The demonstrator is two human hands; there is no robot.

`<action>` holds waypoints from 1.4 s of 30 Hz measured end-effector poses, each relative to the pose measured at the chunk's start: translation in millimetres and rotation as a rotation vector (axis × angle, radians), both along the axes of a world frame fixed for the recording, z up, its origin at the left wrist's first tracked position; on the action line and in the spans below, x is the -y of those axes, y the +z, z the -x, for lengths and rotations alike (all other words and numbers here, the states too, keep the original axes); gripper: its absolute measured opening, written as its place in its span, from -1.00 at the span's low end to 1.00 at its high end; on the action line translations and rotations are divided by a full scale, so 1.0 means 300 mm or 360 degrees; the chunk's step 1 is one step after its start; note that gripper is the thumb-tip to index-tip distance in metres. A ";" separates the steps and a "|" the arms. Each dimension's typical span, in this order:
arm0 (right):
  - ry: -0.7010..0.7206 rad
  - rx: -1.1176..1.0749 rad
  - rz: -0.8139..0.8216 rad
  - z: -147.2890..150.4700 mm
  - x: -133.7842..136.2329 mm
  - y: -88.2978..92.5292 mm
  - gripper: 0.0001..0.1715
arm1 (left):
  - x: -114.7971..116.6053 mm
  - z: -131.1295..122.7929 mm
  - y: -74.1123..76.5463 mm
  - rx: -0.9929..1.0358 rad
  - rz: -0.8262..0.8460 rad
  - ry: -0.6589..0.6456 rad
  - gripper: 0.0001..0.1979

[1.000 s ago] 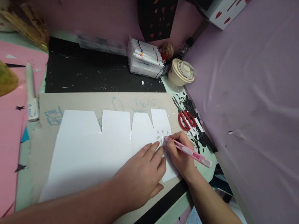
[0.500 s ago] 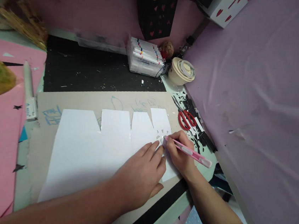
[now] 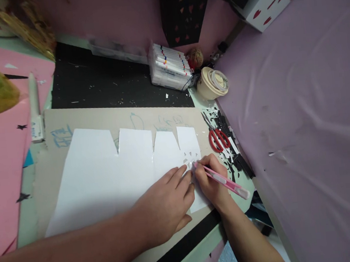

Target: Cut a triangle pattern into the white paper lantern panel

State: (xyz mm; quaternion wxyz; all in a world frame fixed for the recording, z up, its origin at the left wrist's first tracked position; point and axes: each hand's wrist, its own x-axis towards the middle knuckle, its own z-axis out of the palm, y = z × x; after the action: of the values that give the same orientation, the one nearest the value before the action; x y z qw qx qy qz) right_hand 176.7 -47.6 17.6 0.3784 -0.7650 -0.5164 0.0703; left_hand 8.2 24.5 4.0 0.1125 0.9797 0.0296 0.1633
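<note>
A white cut-out card sheet with several flaps along its far edge lies on a grey cardboard backing. My left hand lies flat on the sheet's right part, fingers stretched out and pressing it down. My right hand is closed round a pink craft knife, its tip touching the sheet at a small cluster of cut-out shapes near the rightmost flap.
Red-handled scissors and black paper scraps lie to the right. A marker set, a tape roll and a twine ball stand at the back. Pink paper and a glue stick lie left. Purple sheeting covers the right.
The knife's rear end has dipped slightly and my right hand has shifted a little; the left hand stays pressed on the sheet.
</note>
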 end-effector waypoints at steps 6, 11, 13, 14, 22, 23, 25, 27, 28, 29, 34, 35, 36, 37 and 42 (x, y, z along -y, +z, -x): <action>-0.0203 -0.0283 -0.0211 -0.052 0.013 0.012 -0.93 | 0.001 0.003 -0.004 -0.0003 0.0042 -0.0011 -0.42; 0.0063 -0.0711 0.0053 -0.173 -0.013 0.052 -0.84 | 0.000 0.002 -0.005 0.0035 0.0067 -0.0006 -0.45; 0.0164 -0.0806 0.0158 -0.214 -0.034 0.054 -0.80 | -0.002 0.003 -0.002 0.0037 0.0058 0.0000 -0.46; 0.0224 -0.0858 0.0201 -0.228 -0.045 0.052 -0.79 | -0.003 0.003 -0.001 0.0033 0.0051 0.0005 -0.46; 0.0416 -0.0890 0.0094 -0.210 -0.059 0.026 -0.95 | 0.002 0.005 -0.002 -0.0025 0.0040 0.0030 -0.45; 0.0413 -0.0880 0.0090 -0.205 -0.052 0.024 -0.90 | 0.002 0.004 0.000 -0.0026 0.0040 0.0032 -0.45; 0.0452 -0.0916 0.0094 -0.200 -0.042 0.018 -0.84 | 0.001 0.004 0.005 -0.0045 0.0034 0.0023 -0.45; 0.0528 -0.0988 0.0095 -0.199 -0.036 0.011 -0.84 | -0.001 0.003 0.012 -0.0067 0.0028 0.0016 -0.46; 0.0558 -0.1012 0.0093 -0.199 -0.034 0.007 -0.84 | -0.002 0.003 0.015 -0.0077 0.0028 0.0016 -0.47; 0.0578 -0.1023 0.0090 -0.200 -0.033 0.004 -0.84 | -0.003 0.002 0.017 -0.0083 0.0031 0.0016 -0.47; 0.0616 -0.0999 0.0099 -0.201 -0.030 -0.004 -0.83 | -0.001 -0.002 0.016 -0.0068 0.0032 0.0029 -0.47; 0.0617 -0.0993 0.0109 -0.201 -0.029 -0.005 -0.84 | 0.000 -0.002 0.015 -0.0065 0.0030 0.0029 -0.47; 0.0616 -0.0987 0.0118 -0.202 -0.029 -0.006 -0.84 | 0.000 -0.002 0.014 -0.0063 0.0028 0.0028 -0.47; 0.0617 -0.0982 0.0124 -0.202 -0.028 -0.007 -0.84 | 0.000 -0.001 0.014 -0.0063 0.0026 0.0026 -0.48; 0.0608 -0.0984 0.0156 -0.202 -0.026 -0.010 -0.86 | 0.001 -0.001 0.014 -0.0069 0.0026 0.0023 -0.46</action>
State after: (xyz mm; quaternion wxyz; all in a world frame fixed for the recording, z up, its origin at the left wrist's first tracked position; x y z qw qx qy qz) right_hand 237.5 -39.6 14.6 0.4595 -0.6147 -0.5071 0.3923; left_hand 8.4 24.2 8.2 0.1186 0.9818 0.0405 0.1426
